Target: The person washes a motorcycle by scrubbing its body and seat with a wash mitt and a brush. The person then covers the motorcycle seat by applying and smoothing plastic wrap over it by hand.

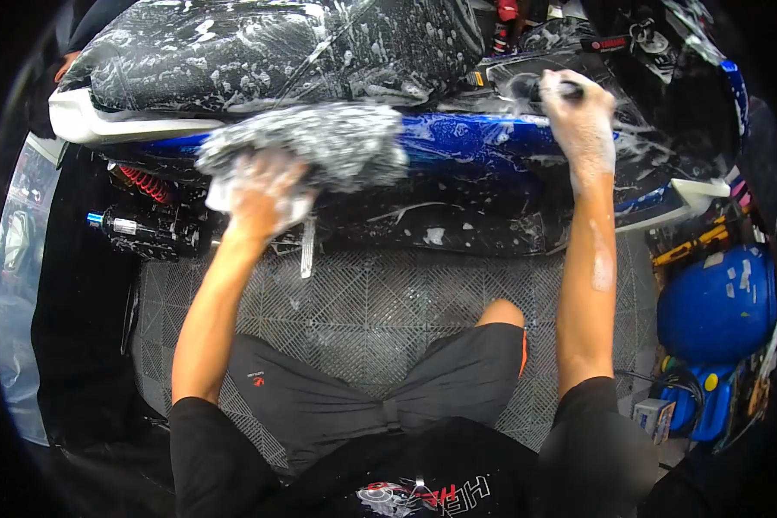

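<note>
A shaggy grey-and-white wash mitt (pixel 337 147) lies against the blue side panel (pixel 483 134) of a foam-covered motorbike. My left hand (pixel 268 186) presses on the mitt's near left part, fingers bent over it and somewhat blurred, with white material or foam around them. Suds coat my right hand (pixel 581 121), which is closed in a fist at the bike's upper right, beside a dark glossy part. Something dark shows within its curled fingers, but its kind is unclear. Above the mitt, the black seat (pixel 268 56) is streaked with foam.
Grey grid floor tiles (pixel 345 302) lie below the bike, with my knees over them. A red spring (pixel 144 183) and a black cylinder (pixel 138 226) show at left. At right are a blue rounded container (pixel 718 306), a small box (pixel 653 419) and tools.
</note>
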Available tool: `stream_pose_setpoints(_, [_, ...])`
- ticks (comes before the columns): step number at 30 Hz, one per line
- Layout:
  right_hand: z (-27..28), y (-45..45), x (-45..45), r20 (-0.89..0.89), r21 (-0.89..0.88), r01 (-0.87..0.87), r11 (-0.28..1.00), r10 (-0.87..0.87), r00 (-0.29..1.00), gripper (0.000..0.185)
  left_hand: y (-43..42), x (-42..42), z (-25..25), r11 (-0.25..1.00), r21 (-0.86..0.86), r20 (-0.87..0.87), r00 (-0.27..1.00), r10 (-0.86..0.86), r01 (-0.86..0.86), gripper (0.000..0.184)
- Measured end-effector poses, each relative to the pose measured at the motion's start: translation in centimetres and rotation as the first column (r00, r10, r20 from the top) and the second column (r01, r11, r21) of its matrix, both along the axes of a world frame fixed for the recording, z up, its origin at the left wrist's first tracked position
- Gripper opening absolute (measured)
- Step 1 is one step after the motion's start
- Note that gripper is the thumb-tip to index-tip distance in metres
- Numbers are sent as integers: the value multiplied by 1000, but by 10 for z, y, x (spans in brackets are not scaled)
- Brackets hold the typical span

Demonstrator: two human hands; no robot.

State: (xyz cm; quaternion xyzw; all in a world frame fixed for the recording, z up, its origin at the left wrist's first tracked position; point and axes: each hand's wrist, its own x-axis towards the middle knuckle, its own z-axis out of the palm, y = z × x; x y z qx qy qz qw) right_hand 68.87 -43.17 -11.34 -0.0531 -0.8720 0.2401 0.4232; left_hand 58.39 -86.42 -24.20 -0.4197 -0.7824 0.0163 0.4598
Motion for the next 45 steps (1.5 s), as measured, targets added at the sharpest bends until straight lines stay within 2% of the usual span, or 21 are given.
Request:
stream_pose_setpoints(2, [-6,-6,-19,-99,169,-260,951,279,955,16,-43,-6,6,994,47,4,995,101,-101,56])
stream_pose_setpoints(4, [-10,-14,-15,177,-273,-274,922,328,928,23,-76,-21,-10,941,280,138,978,154,-188,66])
stream_pose_setpoints(6, [-22,-29,-15,-25,-502,-351,791,392,919,22,-66,-17,-4,716,646,257,958,124,-266,74])
stream_pose_setpoints(7, [-30,-44,-12,-49,-490,-410,769,446,894,21,-53,-10,9,528,805,267,960,84,-270,78])
stream_pose_setpoints(11, [-26,-125,11,-128,-341,-589,733,584,802,9,-57,-54,110,326,934,-44,860,509,-146,60])
stream_pose_setpoints(12, [-22,-137,6,-92,81,-573,816,578,811,7,-81,-58,115,203,974,62,975,211,-105,47])
stream_pose_setpoints(13, [-20,-160,3,-128,80,-648,757,652,747,10,-105,-63,119,18,994,112,991,-76,-111,39])
stream_pose_setpoints(14, [-18,-186,2,-162,80,-714,696,715,680,14,-144,-62,119,-181,940,68,677,-733,-290,46])
stream_pose_setpoints(16, [-4,-219,-1,-115,298,-741,602,793,598,17,-150,-52,148,-345,887,-33,703,-710,-308,49])
stream_pose_setpoints(18, [2,-231,4,-53,264,-736,623,771,634,19,-158,-85,125,-412,880,-130,716,-686,-235,48])
stream_pose_setpoints(19, [1,-226,9,-38,250,-717,651,746,664,19,-135,-49,121,-332,899,-51,685,-727,-286,44])
stream_pose_setpoints(21, [12,-230,29,72,182,-642,745,641,764,15,-117,-99,9,-197,925,6,529,-848,-326,38])
stream_pose_setpoints(24, [22,-251,21,129,381,-655,652,664,736,11,-58,-77,-70,-131,908,43,398,-917,-399,33])
stream_pose_setpoints(27, [20,-285,15,122,365,-750,552,770,627,15,-46,-61,-88,-217,893,-100,298,-949,-394,36])
stream_pose_setpoints(31, [46,-283,13,165,364,-669,648,662,731,24,-89,-100,-73,-413,883,-444,-110,-889,-225,48])
stream_pose_setpoints(33, [59,-297,9,162,426,-682,594,692,703,20,-118,-133,-34,-54,998,-34,507,-861,-24,38])
stream_pose_setpoints(35, [77,-326,-6,155,421,-758,498,784,601,17,-149,-149,29,124,984,166,927,-337,-131,28])
stream_pose_setpoints(37, [105,-360,-26,176,405,-818,408,843,508,18,-174,-96,104,-173,974,6,774,-633,-148,24])
stream_pose_setpoints(40, [152,-414,-50,338,399,-866,302,829,445,12,-226,-126,136,-363,906,-126,680,-722,-217,27])
stream_pose_setpoints(42, [178,-454,-75,291,324,-918,231,898,329,13,-257,-132,171,-432,802,-38,686,-727,-413,36])
stream_pose_setpoints(45, [236,-505,-97,199,425,-855,297,891,409,14,-308,-215,127,-302,842,77,653,-754,-448,35])
